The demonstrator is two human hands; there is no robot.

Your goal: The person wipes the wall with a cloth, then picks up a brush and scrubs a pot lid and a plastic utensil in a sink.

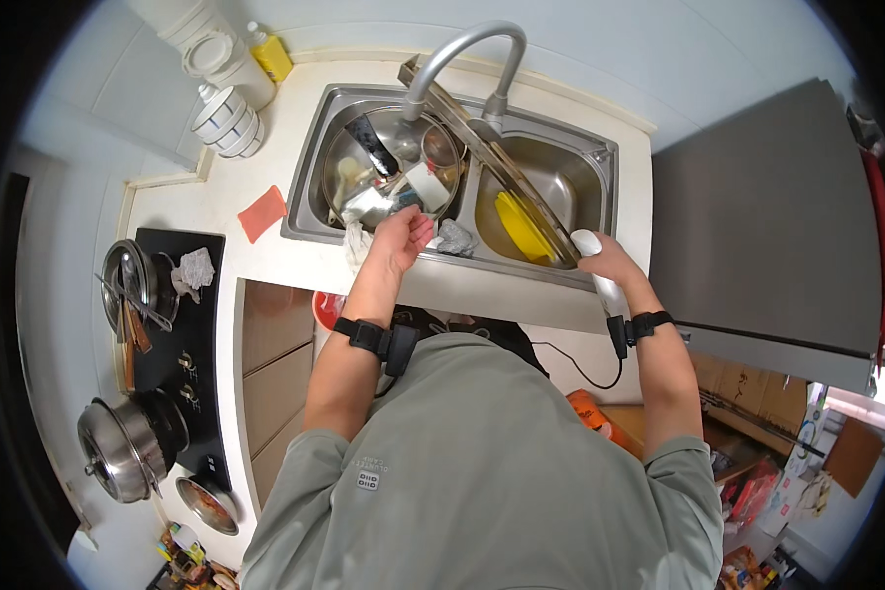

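Observation:
Over the front of the left sink basin is my left hand (405,234), palm partly up with loosely curled fingers and nothing visible in it. Below its fingertips, a large round metal pan (331,140) holds dishes, a black-handled utensil (372,145) and a white container (427,186). My right hand (613,259) grips a white corded handheld device (606,284) at the sink's right front edge. A long metal channel (512,173) slants across both basins, its lower end beside that hand; whether they touch I cannot tell. A yellow plastic item (520,225) lies under it in the right basin.
The grey faucet (479,33) arches over the channel. A grey scrubbing cloth (455,237) sits on the sink's front rim, an orange cloth (262,214) left of the sink. Stacked bowls (228,125) stand behind. Pots (114,450) and a black cooktop (184,317) are at left, a grey cabinet (759,214) at right.

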